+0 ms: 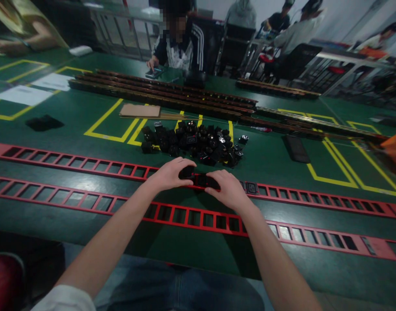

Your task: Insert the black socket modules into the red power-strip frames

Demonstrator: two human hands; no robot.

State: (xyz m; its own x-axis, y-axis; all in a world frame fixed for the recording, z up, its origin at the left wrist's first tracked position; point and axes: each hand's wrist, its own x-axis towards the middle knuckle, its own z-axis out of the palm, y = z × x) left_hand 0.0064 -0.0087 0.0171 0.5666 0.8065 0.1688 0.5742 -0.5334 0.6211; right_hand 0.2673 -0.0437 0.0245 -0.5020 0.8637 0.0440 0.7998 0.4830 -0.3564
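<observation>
The left hand (170, 175) pinches a black block (186, 172) between thumb and fingers; the right hand (228, 188) pinches a dark piece (213, 182). Both are at the far red frame (133, 171), which runs from 9 to 3 o'clock. A green strip of table (191, 199) separates it from the near red frame (194, 217) at 6 o'clock, with the table's near edge beyond, by the person's lap. Just past the hands, the black parts pile (198, 142) blocks 12 o'clock; long rails (172, 93) cross behind it. Cardboard (140, 111) lies at 11, a dark slab (295, 149) at 2.
</observation>
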